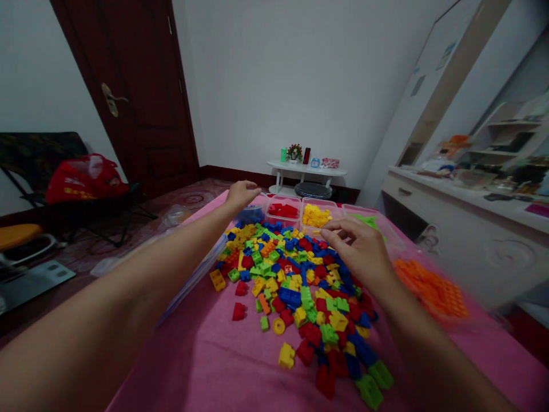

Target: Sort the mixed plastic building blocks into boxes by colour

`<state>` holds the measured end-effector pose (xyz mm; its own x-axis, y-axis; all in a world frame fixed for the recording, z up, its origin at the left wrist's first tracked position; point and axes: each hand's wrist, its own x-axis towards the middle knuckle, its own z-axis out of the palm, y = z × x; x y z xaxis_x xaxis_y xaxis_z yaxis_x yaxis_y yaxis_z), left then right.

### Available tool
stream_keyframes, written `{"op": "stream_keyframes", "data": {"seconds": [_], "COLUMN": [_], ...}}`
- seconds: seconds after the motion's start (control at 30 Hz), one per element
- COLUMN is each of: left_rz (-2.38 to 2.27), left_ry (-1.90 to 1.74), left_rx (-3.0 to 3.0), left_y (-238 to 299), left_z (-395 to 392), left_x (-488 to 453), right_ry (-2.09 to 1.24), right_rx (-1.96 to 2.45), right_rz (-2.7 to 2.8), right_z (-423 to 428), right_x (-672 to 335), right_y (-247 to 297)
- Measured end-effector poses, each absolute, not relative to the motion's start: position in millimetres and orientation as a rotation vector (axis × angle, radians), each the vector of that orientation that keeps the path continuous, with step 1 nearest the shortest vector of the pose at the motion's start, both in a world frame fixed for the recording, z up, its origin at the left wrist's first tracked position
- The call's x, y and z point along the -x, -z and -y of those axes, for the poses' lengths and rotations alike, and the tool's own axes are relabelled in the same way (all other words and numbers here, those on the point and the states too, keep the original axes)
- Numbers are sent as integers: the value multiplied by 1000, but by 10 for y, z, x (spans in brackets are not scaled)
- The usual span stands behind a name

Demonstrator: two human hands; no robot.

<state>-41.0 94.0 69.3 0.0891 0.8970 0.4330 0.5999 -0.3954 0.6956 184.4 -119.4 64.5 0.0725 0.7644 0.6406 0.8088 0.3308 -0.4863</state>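
My left hand [242,194] is stretched far forward above the clear box of blue bricks [251,215]. Its visible fingers point right, and nothing shows in them. My right hand [359,243] hovers over the far right of a mixed heap of toy building bricks [289,269], close to the clear box of yellow bricks [316,216]. Its fingers are bent, with a gap between thumb and forefinger and no brick visible there. The heap mixes red, blue, green, yellow and orange pieces. A yellow wheel-like piece [278,326] lies at its near edge.
Beside the yellow box stand boxes of red bricks [283,210] and green bricks [366,220]. Orange bricks [431,289] fill another at the right. Everything rests on a pink cloth [201,366]. A white dresser [463,212] is at the right, a low white table [306,168] beyond.
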Motion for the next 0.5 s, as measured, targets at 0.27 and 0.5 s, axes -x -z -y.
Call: {"op": "stream_keyframes", "data": {"seconds": [0.27,0.5], "left_rz": [-1008,-1127], "left_ry": [-730,-496], "left_rx": [-2509,-2643], "left_y": [-333,-6], "left_z": [-173,-7], "left_x": [-64,7], "right_ry": [57,-116], "right_rx": [1862,2302], "right_rz": [1815,2010], "right_z": [1126,1233], "right_x": [-2145,-2561], "right_y": [-600,-529]}}
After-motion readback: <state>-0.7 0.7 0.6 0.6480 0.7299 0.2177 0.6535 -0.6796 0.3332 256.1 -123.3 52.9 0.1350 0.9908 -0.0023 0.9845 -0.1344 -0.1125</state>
